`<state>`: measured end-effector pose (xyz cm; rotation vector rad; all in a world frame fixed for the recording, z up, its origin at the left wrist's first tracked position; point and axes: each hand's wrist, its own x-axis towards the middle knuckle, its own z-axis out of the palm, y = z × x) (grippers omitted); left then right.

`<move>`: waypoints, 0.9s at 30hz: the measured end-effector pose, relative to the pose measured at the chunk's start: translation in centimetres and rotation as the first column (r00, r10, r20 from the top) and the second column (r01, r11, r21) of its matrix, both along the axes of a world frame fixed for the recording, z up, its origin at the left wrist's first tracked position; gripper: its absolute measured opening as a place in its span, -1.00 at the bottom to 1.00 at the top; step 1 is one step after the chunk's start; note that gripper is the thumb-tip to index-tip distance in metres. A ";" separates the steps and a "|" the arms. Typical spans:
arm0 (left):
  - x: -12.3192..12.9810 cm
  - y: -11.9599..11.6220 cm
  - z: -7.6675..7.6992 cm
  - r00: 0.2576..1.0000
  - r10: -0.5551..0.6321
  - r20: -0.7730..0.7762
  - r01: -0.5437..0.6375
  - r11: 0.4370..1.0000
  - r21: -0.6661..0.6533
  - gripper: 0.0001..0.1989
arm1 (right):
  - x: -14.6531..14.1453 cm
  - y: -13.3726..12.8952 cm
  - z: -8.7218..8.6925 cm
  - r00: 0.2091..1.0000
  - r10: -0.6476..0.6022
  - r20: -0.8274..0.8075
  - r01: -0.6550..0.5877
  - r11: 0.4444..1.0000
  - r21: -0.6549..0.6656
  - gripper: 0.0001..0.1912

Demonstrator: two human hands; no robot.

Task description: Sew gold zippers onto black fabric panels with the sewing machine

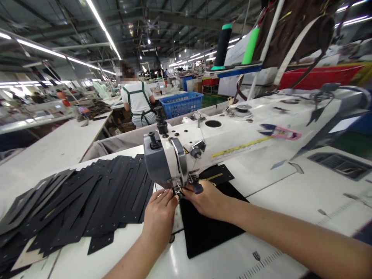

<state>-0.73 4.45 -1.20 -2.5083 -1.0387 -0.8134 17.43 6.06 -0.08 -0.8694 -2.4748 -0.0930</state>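
A white sewing machine (pixel 192 151) stands before me, its needle and presser foot (pixel 178 190) low over the bed. My left hand (pixel 161 213) is at the left of the presser foot, fingers bent together in a pinch; what lies between them is hidden. On the other side, my right hand (pixel 207 199) has its fingers closed on the upper edge of a black fabric piece (pixel 209 234), which lies flat on the table. Behind that hand is a black panel (pixel 225 172) with a yellowish metallic strip, partly under the machine arm.
Many overlapping black slotted panels (pixel 95 197) spread over the table left. Pink-handled thread snips (pixel 280 131) rest against the machine arm. Thread cones (pixel 223 46) stand on a rack. Beyond are a blue crate (pixel 181 104), a red bin (pixel 322 79) and a person (pixel 138 99) facing away.
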 end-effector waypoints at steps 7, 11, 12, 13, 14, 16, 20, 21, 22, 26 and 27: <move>0.1 0.3 0.1 1.000 0.009 0.026 -0.009 1.000 0.023 -0.78 | 0.1 0.3 0.3 1.000 0.020 -0.024 -0.019 0.999 0.044 -0.79; 0.1 0.3 0.2 0.999 0.016 0.031 -0.016 1.000 0.003 -0.80 | 0.0 0.4 0.1 1.000 0.017 -0.019 -0.016 0.999 0.032 -0.83; 0.1 0.3 0.2 0.999 0.019 0.034 -0.019 1.000 -0.004 -0.80 | -0.1 0.4 0.0 1.000 0.006 -0.007 -0.006 0.999 0.031 -0.83; 0.1 0.3 0.2 0.999 0.023 0.036 -0.022 1.000 -0.009 -0.80 | -0.1 0.4 -0.1 1.000 -0.005 0.005 0.004 0.999 0.035 -0.83; 0.2 0.3 0.2 0.999 0.025 0.039 -0.024 1.000 -0.010 -0.80 | -0.2 0.4 -0.2 1.000 -0.012 0.015 0.012 0.999 0.045 -0.82; 0.2 0.2 0.1 0.999 0.030 0.044 -0.030 0.999 -0.013 -0.80 | -0.2 0.4 -0.4 1.000 -0.019 0.020 0.017 0.997 0.069 -0.82; 0.2 0.0 -0.2 0.998 0.033 0.057 -0.033 0.999 0.004 -0.80 | -0.1 0.4 -0.6 1.000 0.013 -0.009 -0.012 0.998 0.068 -0.82; 0.2 -0.1 -0.2 0.998 0.034 0.061 -0.035 0.999 0.009 -0.80 | 0.0 0.3 -0.6 1.000 0.019 -0.021 -0.017 0.998 0.055 -0.82; 0.1 -0.2 -0.3 0.997 0.036 0.065 -0.036 0.999 0.012 -0.80 | 0.1 0.3 -0.7 0.999 0.022 -0.034 -0.021 0.999 0.041 -0.81; 0.1 -0.4 -0.2 0.998 0.027 0.065 -0.027 1.000 0.002 -0.80 | 0.2 0.2 -1.0 0.996 0.005 -0.084 -0.004 1.000 0.012 -0.82; 0.1 -0.4 -0.2 0.998 0.027 0.064 -0.027 1.000 -0.007 -0.80 | 0.1 0.1 -1.1 0.996 -0.006 -0.092 0.006 1.000 0.003 -0.81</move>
